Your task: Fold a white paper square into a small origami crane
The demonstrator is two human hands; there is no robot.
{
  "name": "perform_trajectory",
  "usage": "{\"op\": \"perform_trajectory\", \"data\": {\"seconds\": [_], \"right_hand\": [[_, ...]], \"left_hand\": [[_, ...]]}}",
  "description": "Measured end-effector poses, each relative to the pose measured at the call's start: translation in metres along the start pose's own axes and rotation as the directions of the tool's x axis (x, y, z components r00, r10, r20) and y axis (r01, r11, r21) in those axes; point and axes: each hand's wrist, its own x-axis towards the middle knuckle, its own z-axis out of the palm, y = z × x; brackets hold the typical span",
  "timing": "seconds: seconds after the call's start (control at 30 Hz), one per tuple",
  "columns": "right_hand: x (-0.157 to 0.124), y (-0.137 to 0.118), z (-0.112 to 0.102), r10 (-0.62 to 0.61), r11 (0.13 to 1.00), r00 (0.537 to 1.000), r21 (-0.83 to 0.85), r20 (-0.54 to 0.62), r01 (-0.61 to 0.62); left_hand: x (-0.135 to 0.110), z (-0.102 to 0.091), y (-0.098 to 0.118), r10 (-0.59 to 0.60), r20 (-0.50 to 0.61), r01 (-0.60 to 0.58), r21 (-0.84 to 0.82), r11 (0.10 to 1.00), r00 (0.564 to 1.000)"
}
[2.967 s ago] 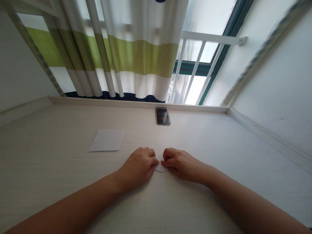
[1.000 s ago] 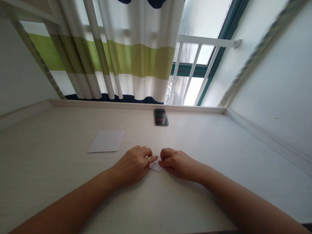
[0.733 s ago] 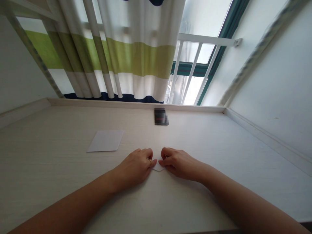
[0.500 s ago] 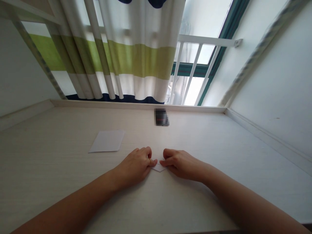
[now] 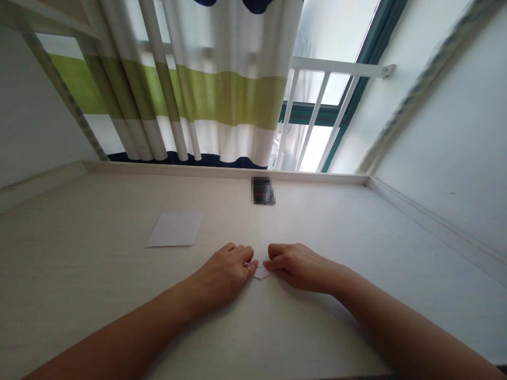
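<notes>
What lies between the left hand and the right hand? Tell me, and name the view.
Between the left hand and the right hand lies a small white paper piece, partly hidden by them; the head view shows it.

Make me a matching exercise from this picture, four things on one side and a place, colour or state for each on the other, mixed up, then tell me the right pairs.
Things
1. Small piece of paper
2. Left hand
3. Loose sheet
4. Dark, pixelated object

Places, colours and states
A. Near the far edge of the tabletop
B. Touched by the fingers of the right hand
C. White, lying flat, apart from the hands
D. Wearing a ring

Right pairs: 1-B, 2-D, 3-C, 4-A
</notes>
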Motion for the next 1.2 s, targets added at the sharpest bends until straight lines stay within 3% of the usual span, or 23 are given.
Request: {"op": "perform_trajectory", "data": {"seconds": [0.17, 0.43, 0.63, 0.77, 0.9, 1.07, 1.2], "right_hand": [[0.001, 0.0, 0.0, 0.014, 1.0, 1.0, -0.006, -0.002, -0.014], [0.0, -0.001, -0.001, 0.038, 0.999, 0.999, 0.013, 0.013, -0.038], [-0.003, -0.002, -0.003, 0.055, 0.998, 0.998, 0.033, 0.015, -0.055], [-0.003, -0.003, -0.004, 0.059, 0.997, 0.998, 0.057, 0.034, -0.061], [0.0, -0.002, -0.002, 0.078, 0.996, 0.997, 0.042, 0.027, -0.079], [0.004, -0.003, 0.004, 0.047, 0.997, 0.998, -0.053, -0.03, -0.049], [0.006, -0.004, 0.008, 0.044, 0.996, 0.997, -0.08, -0.07, -0.05]], "left_hand": [[0.002, 0.0, 0.003, 0.045, 0.026, -0.045, -0.013, 0.999, 0.999], [0.004, -0.007, 0.001, -0.141, 0.144, 0.169, -0.206, 0.964, 0.979], [0.002, -0.014, 0.001, -0.255, 0.212, 0.298, -0.21, 0.931, 0.943], [0.001, -0.016, 0.001, -0.283, 0.197, 0.328, -0.255, 0.909, 0.938], [0.002, -0.008, -0.005, -0.297, 0.17, 0.342, -0.439, 0.831, 0.94], [0.005, 0.007, -0.013, -0.377, 0.182, 0.407, -0.593, 0.695, 0.908], [0.008, 0.008, -0.012, -0.374, 0.165, 0.391, -0.62, 0.68, 0.913]]}}
